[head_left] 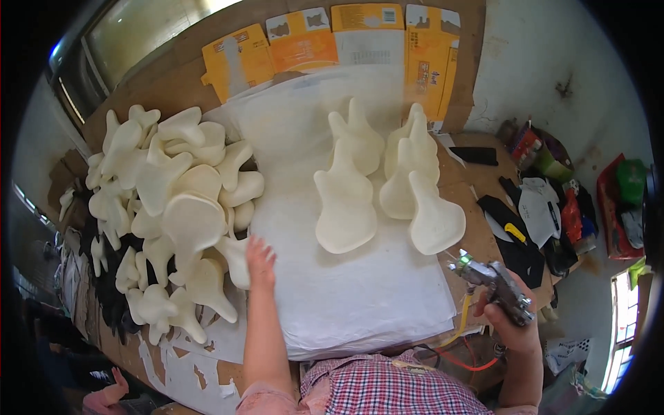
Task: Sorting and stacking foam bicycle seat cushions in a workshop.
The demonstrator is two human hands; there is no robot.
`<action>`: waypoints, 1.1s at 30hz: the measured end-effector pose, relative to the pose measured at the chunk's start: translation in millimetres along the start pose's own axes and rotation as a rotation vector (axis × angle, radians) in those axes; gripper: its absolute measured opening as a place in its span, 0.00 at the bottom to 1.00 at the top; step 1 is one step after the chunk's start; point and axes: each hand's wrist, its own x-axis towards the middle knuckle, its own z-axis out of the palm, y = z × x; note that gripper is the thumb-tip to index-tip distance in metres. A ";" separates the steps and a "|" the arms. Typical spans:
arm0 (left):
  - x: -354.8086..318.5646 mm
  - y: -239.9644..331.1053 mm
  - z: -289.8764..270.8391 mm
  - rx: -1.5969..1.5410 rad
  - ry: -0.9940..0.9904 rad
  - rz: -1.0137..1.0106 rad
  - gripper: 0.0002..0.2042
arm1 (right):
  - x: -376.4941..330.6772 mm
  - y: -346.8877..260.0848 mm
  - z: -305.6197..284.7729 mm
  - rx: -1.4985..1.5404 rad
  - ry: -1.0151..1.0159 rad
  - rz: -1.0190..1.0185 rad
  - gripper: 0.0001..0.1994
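Gripping a spray gun point(503, 290), the right hand point(513, 335) in the head view was beside the lower right edge of the white paper point(360, 297), its fingers clamped around the gun's handle. A yellow hose point(459, 325) ran just off that paper's lower right corner. The left hand point(261, 261) hung over the paper's left edge, fingers stretched out and slightly apart; whether it touched the nearest piece could not be told. Cream saddle-shaped pieces point(346, 211) lay in two loose columns on the upper right part of the paper, while a heaped pile point(197, 221) of similar ones lay left of it. Flattened yellow cartons point(304, 50) lay beyond the paper's far edge, and a yellow-handled tool point(515, 232) to its right.
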 end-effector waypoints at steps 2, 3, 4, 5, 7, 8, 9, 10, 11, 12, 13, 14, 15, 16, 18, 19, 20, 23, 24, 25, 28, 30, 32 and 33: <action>9.0 -34.0 45.1 0.206 -0.133 -0.122 0.30 | -4.0 -6.4 1.8 0.034 0.020 0.007 0.27; 13.4 -48.2 68.6 0.325 -0.172 -0.180 0.31 | -6.4 -5.4 -3.1 -0.062 -0.040 0.036 0.27; 15.0 -66.1 83.3 0.436 -0.110 -0.131 0.31 | -1.9 -4.9 2.5 -0.067 -0.042 0.030 0.27; 21.9 -79.7 94.1 0.546 -0.049 -0.079 0.31 | 3.6 -5.3 10.7 -0.071 -0.018 -0.039 0.27; 34.6 -102.9 82.9 0.581 -0.076 -0.081 0.30 | 16.9 -10.9 30.9 -0.057 0.048 -0.102 0.27; 37.0 -111.8 79.6 0.615 -0.107 -0.088 0.29 | 21.8 -11.8 38.2 -0.069 0.052 -0.110 0.27; 33.5 -113.6 85.8 0.600 -0.128 -0.092 0.29 | 24.3 -10.6 39.3 -0.026 0.102 -0.074 0.27; 31.7 -109.6 83.1 0.524 -0.170 -0.115 0.28 | 26.6 -10.1 40.5 0.021 0.146 -0.041 0.27; 26.9 -101.7 79.7 0.450 -0.213 -0.142 0.27 | 26.2 -10.6 40.0 0.012 0.152 -0.011 0.27; 24.7 -94.5 68.1 0.473 -0.118 -0.077 0.25 | 26.9 -6.1 36.9 0.006 0.163 -0.008 0.27; 24.0 -82.2 49.6 0.498 -0.021 -0.013 0.23 | 26.8 0.2 31.7 -0.107 0.080 0.052 0.27; 26.8 -59.7 25.9 0.372 -0.098 -0.078 0.22 | 25.0 5.6 27.4 -0.219 0.000 0.117 0.26; 27.2 -39.7 1.8 0.387 -0.058 -0.061 0.21 | 24.5 8.1 29.3 -0.150 -0.021 0.186 0.26; 34.4 -22.5 -34.8 0.311 -0.047 -0.037 0.21 | 29.0 2.5 33.8 -0.142 -0.033 0.177 0.26; 26.8 25.1 -58.5 0.414 0.133 -0.080 0.19 | 37.3 -6.3 41.9 0.002 0.025 0.205 0.25; 38.4 30.2 -77.6 0.347 0.190 -0.040 0.18 | 40.5 -5.0 42.7 0.049 0.092 0.141 0.25; 36.3 47.0 -74.1 0.310 0.281 0.012 0.18 | 42.2 -5.6 41.0 0.050 0.091 0.139 0.25; 45.6 90.5 -49.4 0.087 0.509 0.113 0.17 | 50.1 -1.6 26.4 0.042 0.214 0.044 0.28; 55.0 95.2 -39.2 -0.098 0.652 0.156 0.17 | 55.3 2.6 22.2 0.042 0.217 0.039 0.28; 67.0 95.4 -24.8 -0.224 0.661 0.147 0.17 | 60.7 6.2 17.7 0.034 0.213 0.055 0.28; 127.8 51.9 -17.1 -0.423 0.168 0.112 0.19 | 84.2 6.0 11.7 0.030 0.170 0.040 0.28; 126.5 10.0 72.3 -0.285 0.089 0.038 0.20 | 96.3 5.0 7.8 0.044 0.158 0.000 0.29; 139.2 -26.2 103.0 -0.161 -0.074 -0.199 0.21 | 108.7 -6.4 11.3 0.049 0.130 -0.045 0.30; 131.6 -40.7 134.4 -0.005 -0.066 -0.273 0.21 | 114.0 -8.1 10.0 0.039 0.114 -0.066 0.31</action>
